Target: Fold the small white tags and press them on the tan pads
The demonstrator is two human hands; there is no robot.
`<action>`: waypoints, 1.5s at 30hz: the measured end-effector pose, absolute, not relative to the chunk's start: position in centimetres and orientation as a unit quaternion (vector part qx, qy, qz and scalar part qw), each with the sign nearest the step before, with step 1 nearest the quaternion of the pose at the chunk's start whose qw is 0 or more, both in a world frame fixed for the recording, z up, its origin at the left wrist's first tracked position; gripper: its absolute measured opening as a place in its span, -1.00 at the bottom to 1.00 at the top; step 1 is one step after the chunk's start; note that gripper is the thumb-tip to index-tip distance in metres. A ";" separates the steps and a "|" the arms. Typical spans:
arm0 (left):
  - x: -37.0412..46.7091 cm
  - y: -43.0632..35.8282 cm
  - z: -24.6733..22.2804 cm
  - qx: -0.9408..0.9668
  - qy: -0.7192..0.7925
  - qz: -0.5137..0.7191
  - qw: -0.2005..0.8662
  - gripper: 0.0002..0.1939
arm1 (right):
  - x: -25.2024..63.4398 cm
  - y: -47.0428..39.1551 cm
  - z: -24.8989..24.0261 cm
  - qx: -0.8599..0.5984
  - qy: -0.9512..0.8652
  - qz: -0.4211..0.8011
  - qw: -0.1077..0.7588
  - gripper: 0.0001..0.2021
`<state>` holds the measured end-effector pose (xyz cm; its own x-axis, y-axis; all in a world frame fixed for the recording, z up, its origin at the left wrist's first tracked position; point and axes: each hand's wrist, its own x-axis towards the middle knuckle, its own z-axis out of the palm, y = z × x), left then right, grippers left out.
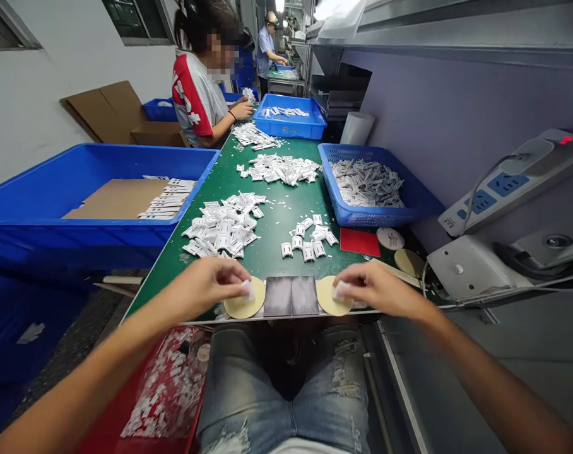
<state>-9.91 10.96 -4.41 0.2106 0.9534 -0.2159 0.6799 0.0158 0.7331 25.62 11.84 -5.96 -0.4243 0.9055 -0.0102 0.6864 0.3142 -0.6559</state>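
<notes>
My left hand (220,285) pinches a small white piece (247,290) over the left yellow disc (243,307) at the table's front edge. Over the right yellow disc (332,304), my right hand (369,287) grips another white piece (340,291). Both pieces look blurred. Two dark grey square pads (291,296) lie side by side between the discs. Beyond my left hand is a heap of white plastic pieces (224,227). A smaller group of white pieces (309,238) lies past the pads, beside a red sheet (360,241).
A blue basket (362,217) full of pieces stands at the right, near a power strip (508,183). A large blue bin (78,221) borders the table's left side. Farther back are more heaps, a blue tray (290,130) and a person (201,82) at work.
</notes>
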 end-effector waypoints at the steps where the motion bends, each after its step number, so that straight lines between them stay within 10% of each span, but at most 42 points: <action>1: -9.9 10.8 -4.5 0.674 0.608 0.181 0.379 -0.61 | 25.6 11.7 -6.0 -0.507 -0.788 0.296 0.186 -0.76; 22: -2.9 22.1 -5.3 0.752 0.625 0.166 0.126 -0.71 | 20.0 18.9 -8.2 -0.460 -0.825 0.125 0.303 -0.65; 36: -4.3 17.6 -2.8 0.688 0.666 0.259 0.123 -0.78 | 7.1 31.7 -7.8 -0.483 -0.855 0.100 0.164 -0.60; 45: -9.9 2.0 -6.7 0.077 0.418 0.696 0.579 -0.66 | 6.1 32.0 -7.2 -0.521 -0.812 0.195 0.176 -0.67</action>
<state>-9.94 2.00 -6.73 -0.3186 0.8700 -0.3763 -0.7415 0.0186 0.6707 6.13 31.97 -7.20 -0.3957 0.9146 0.0834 0.7773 0.3819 -0.4999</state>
